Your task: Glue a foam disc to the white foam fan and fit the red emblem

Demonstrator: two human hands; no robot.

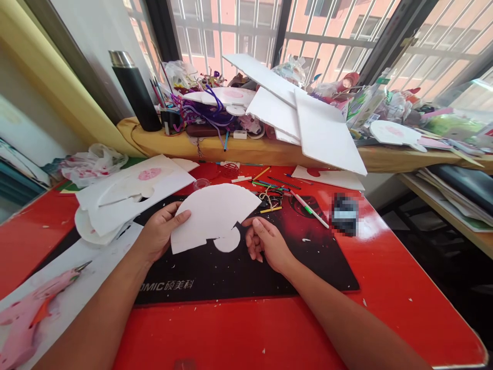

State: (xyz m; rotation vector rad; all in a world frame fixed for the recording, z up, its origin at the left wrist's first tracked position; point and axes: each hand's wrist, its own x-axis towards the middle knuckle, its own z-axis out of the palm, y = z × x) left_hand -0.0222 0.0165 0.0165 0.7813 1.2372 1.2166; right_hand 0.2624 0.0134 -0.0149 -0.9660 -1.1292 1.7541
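Observation:
A white fan-shaped foam piece (215, 213) with a small round tab at its lower edge is held above the black mat (308, 262). My left hand (164, 231) grips its left edge, thumb on top and fingers underneath. Close to the notch on its right side is my right hand (265, 241), fingers curled and the thumb near the index finger. Whether its fingertip touches the foam, or pinches anything small, I cannot make out.
Pens (310, 208) and foam scraps lie behind the piece. A pink glue gun (34, 313) rests at the left on white paper, near stacked foam cutouts (134, 190). Foam sheets (327, 128) and a black thermos (136, 92) stand on the cluttered windowsill.

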